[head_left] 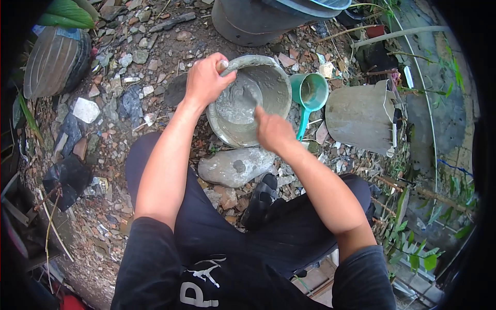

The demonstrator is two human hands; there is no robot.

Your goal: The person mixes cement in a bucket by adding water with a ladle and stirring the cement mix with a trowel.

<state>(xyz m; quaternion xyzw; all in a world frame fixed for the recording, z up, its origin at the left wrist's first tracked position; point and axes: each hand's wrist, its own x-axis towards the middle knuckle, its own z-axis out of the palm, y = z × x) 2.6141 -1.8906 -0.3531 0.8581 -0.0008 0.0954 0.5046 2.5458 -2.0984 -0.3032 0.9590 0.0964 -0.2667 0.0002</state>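
Observation:
A grey basin (279,82) smeared with wet cement sits tilted on rubble in front of me. My left hand (205,80) grips its near-left rim. My right hand (273,130) reaches into the basin and holds a tool whose end is sunk in the grey mix (238,101); the tool itself is mostly hidden by the hand. A flat grey stone (235,166) lies just below the basin, between my knees.
A teal plastic scoop (311,94) stands right of the basin, beside an overturned grey bucket (359,116). A large dark tub (258,20) sits behind. Broken bricks and stones cover the ground; a black sandal (261,199) is by my leg.

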